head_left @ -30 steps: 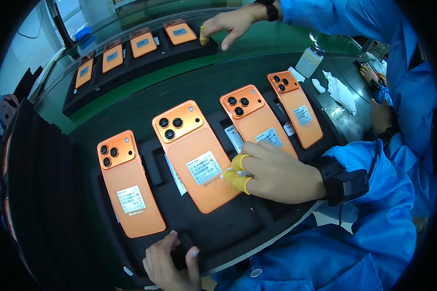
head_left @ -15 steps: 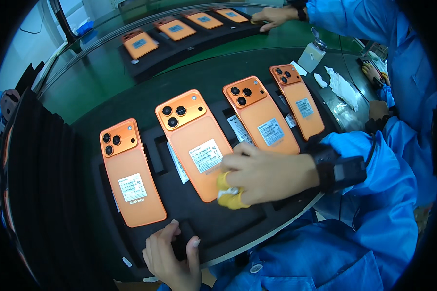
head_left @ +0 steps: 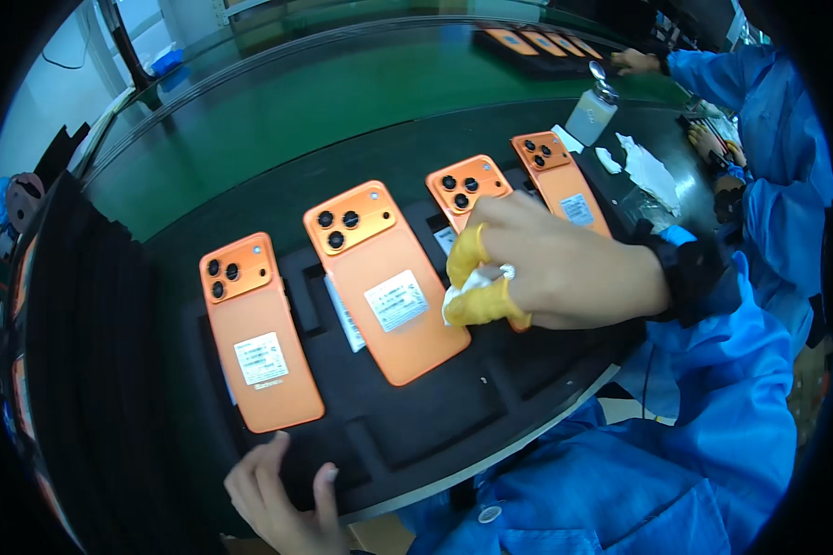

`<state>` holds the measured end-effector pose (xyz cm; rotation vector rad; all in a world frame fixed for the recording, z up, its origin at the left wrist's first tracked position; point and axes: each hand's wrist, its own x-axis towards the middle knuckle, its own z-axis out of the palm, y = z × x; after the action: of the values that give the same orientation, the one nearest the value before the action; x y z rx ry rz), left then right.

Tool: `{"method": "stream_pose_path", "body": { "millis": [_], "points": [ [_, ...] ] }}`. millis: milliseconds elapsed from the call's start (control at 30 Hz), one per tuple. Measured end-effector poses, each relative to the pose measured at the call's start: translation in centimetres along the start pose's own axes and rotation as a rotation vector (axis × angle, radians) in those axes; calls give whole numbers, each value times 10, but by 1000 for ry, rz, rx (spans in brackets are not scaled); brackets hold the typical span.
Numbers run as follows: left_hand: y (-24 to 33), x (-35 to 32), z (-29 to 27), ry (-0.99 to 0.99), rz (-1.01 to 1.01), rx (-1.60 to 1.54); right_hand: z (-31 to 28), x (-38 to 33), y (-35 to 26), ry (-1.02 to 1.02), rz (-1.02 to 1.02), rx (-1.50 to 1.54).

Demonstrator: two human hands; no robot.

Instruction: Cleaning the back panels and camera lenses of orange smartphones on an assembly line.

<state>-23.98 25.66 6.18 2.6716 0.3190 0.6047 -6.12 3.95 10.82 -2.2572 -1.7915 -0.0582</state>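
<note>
Several orange phones lie back-up in a black foam tray (head_left: 435, 416), with black camera lenses and white labels. My right hand (head_left: 574, 268), with yellow finger cots (head_left: 486, 301) on its fingertips, pinches a small white wipe (head_left: 458, 298). It is over the lower part of the third phone from the left (head_left: 467, 190), hiding most of it. Just left of the wipe lies the second phone (head_left: 435, 347). My left hand (head_left: 282, 495) is open, fingers apart, at the tray's front edge, a fingertip close to the lower end of the leftmost phone (head_left: 273, 398). The rightmost phone (head_left: 565, 190) lies beyond my right hand.
A pump bottle (head_left: 592, 113) and crumpled white paper (head_left: 648, 171) are at the back right. Stacked black trays (head_left: 93, 324) rise on the left. A co-worker's hand (head_left: 637, 62) is at another phone tray (head_left: 565, 67) on the green surface (head_left: 342, 102).
My right hand has moved right from the second phone to the third with the wipe. My left hand has slid slightly left. The co-worker's tray has shifted far right.
</note>
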Motion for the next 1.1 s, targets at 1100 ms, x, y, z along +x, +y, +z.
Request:
{"method": "stream_pose_path", "body": {
  "millis": [1100],
  "points": [
    [-9,19,24,-46,-140,223,74,136,18,113,-335,-136]
  ]
}}
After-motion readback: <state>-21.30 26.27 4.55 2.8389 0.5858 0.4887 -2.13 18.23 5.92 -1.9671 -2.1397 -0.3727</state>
